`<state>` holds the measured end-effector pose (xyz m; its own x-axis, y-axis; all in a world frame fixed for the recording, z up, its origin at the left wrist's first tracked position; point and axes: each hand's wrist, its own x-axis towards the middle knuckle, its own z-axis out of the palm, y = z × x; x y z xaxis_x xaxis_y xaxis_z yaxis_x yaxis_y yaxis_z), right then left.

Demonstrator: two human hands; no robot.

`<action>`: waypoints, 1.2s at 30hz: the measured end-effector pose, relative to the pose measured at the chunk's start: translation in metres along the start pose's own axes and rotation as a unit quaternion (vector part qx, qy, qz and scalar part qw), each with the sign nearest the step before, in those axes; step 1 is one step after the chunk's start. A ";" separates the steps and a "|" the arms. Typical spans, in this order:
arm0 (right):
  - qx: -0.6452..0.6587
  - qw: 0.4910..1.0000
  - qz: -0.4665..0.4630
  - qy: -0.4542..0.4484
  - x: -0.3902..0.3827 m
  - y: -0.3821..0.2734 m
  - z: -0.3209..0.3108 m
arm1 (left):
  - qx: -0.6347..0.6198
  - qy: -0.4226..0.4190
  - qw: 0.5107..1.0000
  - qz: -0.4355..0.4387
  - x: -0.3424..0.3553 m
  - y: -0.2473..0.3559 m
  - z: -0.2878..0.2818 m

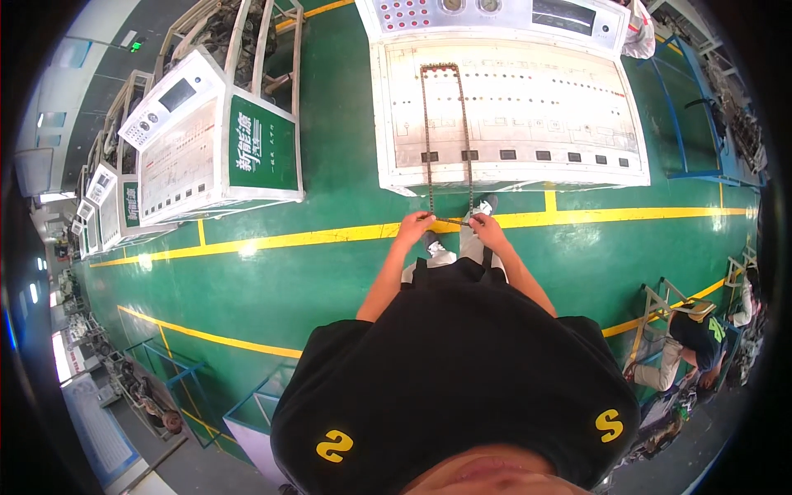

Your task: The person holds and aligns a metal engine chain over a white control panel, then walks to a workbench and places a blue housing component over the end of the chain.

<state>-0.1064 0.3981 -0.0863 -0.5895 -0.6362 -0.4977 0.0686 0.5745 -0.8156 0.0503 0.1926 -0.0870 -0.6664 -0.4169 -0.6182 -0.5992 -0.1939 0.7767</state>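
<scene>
Here, the fingertips of the left hand (pixel 417 223) and the right hand (pixel 483 229) pinch the near end of a long dark chain (pixel 427 124), the forearms reaching forward from the body, slightly apart. The chain runs ahead as a narrow loop over the sloping face of a white console (pixel 569 124), whose front edge stands just beyond the hands. Farther left, an open frame (pixel 296 58) holds dark machinery (pixel 213 40) behind a green-sided console (pixel 264 148).

White console (pixel 544 115) is supported on green floor (pixel 330 181); chain (pixel 426 132) is stretched across console; yellow line (pixel 594 217) is marked before console.
</scene>
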 end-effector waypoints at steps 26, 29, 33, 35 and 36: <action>-0.042 0.998 -0.053 0.013 -0.008 -0.003 0.003 | 0.014 0.005 1.000 0.024 0.010 0.006 0.000; -0.046 0.997 -0.054 0.014 -0.008 -0.004 0.005 | 0.013 0.013 0.999 0.032 0.009 0.012 -0.002; -0.055 0.997 -0.045 -0.013 -0.007 0.000 0.008 | 0.030 0.014 0.999 0.021 0.007 0.021 -0.003; -0.056 0.997 -0.043 -0.015 -0.008 -0.001 0.010 | 0.032 0.014 0.999 0.025 0.006 0.025 -0.004; -0.057 0.997 -0.040 -0.017 -0.009 0.000 0.011 | 0.032 0.010 0.999 0.032 0.007 0.025 -0.005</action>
<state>-0.0923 0.3979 -0.0847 -0.5621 -0.6985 -0.4429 -0.0709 0.5742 -0.8156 0.0330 0.1803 -0.0708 -0.6950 -0.4447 -0.5649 -0.5838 -0.1096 0.8045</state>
